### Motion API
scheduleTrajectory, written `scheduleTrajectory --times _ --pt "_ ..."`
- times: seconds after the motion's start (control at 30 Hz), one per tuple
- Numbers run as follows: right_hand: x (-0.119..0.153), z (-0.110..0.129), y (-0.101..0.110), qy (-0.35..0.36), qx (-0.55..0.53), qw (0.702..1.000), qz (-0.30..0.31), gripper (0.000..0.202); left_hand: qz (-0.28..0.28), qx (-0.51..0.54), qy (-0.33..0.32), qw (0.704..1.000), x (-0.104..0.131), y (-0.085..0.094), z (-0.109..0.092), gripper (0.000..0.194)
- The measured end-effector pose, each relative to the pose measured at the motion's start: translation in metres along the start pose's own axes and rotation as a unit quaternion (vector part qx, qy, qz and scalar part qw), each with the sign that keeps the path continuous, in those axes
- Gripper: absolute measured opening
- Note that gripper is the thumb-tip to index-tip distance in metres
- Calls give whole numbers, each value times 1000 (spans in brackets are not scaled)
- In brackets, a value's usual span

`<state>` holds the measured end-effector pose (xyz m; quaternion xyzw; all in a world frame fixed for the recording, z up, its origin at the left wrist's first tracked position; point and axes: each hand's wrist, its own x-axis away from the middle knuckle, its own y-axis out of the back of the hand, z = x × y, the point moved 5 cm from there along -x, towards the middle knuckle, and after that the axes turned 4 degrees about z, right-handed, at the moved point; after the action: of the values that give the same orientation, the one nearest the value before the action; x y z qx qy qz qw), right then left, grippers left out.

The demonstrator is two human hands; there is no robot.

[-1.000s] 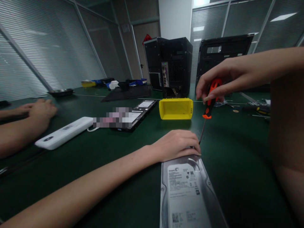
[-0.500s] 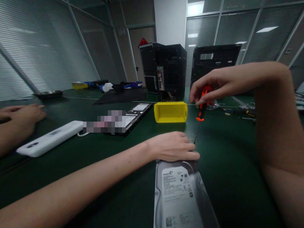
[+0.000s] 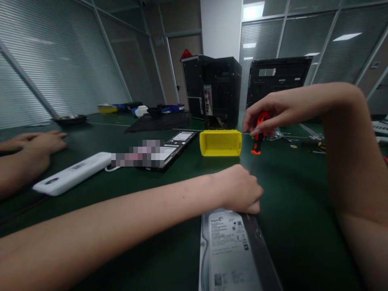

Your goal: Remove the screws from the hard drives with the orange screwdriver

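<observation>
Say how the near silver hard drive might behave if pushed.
The silver hard drive looks stiff and probably heavy for its size, given its metal casing. Broad and flat, it seems unlikely to roll. Its glossy surface may be slippery.

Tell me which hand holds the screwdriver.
The right hand grips the screwdriver; the left hand covers the far end of the hard drive, and another person's hands are far left.

The label point(image 3: 230, 250) on the hard drive point(image 3: 263, 258) appears to read "Seagate".
</observation>
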<state>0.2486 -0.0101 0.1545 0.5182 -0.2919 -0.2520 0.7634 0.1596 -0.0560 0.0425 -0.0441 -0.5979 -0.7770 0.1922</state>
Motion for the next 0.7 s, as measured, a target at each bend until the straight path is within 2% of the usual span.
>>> scheduleTrajectory --times 0.13,0.27,0.37,0.47,0.57,0.7 --pt "3 -2 1 -15 -7 1000 0 41 30 73 51 996 5 10 12 34" --pt "6 -7 3 -33 -8 999 -9 43 70 127 84 986 14 -11 56 35" --pt "5 -11 2 -40 1 999 -7 43 38 69 167 983 21 -31 101 31" --pt "1 -14 1 -38 22 999 -3 41 -34 19 218 975 25 -42 128 29" --pt "-2 -15 0 -44 33 998 -4 40 -107 -28 277 955 26 -44 139 26" --pt "-2 -15 -1 -47 28 999 -2 41 -132 -52 307 941 18 -48 140 32"
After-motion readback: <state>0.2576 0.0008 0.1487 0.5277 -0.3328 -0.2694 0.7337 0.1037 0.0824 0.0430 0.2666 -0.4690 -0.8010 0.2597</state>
